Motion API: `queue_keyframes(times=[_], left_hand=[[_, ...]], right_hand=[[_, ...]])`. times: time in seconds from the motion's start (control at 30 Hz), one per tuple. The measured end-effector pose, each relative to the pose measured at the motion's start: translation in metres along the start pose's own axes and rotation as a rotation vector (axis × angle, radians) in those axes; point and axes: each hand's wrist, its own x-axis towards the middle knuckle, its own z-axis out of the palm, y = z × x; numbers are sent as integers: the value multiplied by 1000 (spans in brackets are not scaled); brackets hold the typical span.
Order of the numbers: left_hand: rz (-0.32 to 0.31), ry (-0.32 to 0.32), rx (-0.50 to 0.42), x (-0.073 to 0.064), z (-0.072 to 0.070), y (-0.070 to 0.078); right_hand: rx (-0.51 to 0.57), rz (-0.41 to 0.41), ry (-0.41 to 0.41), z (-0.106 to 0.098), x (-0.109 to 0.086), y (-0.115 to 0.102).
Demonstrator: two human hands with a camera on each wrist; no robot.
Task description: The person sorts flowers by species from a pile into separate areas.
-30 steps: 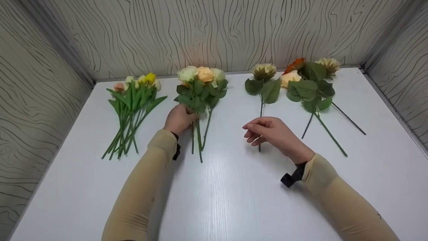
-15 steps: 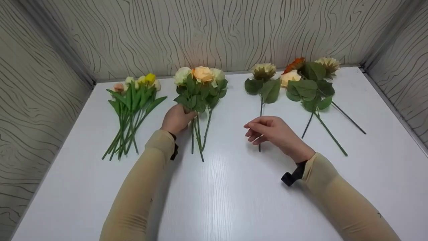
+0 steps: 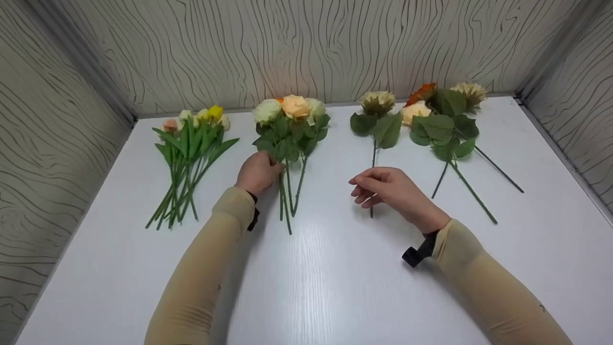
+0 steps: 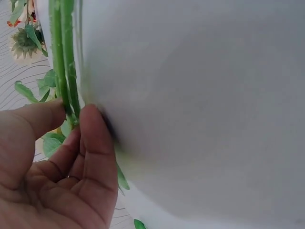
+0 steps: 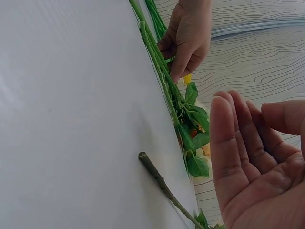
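Observation:
My left hand (image 3: 259, 171) pinches green stems (image 4: 64, 57) just below the leaves of a rose bunch at the table's centre-left. A peach rose (image 3: 296, 107) heads the bunch, with a pale green rose (image 3: 267, 112) to its left and another at its right. A bit of orange bloom shows behind them. My right hand (image 3: 390, 189) hovers above the lower stem of a single cream flower (image 3: 378, 102), fingers loosely bent and holding nothing. In the right wrist view, that stem (image 5: 164, 188) lies apart from the palm.
Several tulips (image 3: 191, 139) lie in a bunch at the left of the white table (image 3: 306, 287). To the right are an orange flower (image 3: 421, 94), a peach rose (image 3: 415, 112) and a cream flower (image 3: 469, 96) with crossed stems. A patterned wall (image 3: 325, 48) stands behind.
The rose bunch and my left hand shifted slightly left, then back right, and the blooms moved against each other. My right hand stays in place.

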Motion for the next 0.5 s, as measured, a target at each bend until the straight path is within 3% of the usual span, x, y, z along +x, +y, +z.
queue_keyframes(times=[0.17, 0.5], left_hand=[[-6, 30, 40, -1, -2, -1], [11, 53, 34, -6, -9, -6]], right_hand=[[1, 1, 0, 0, 0, 0], [17, -4, 1, 0, 0, 0]])
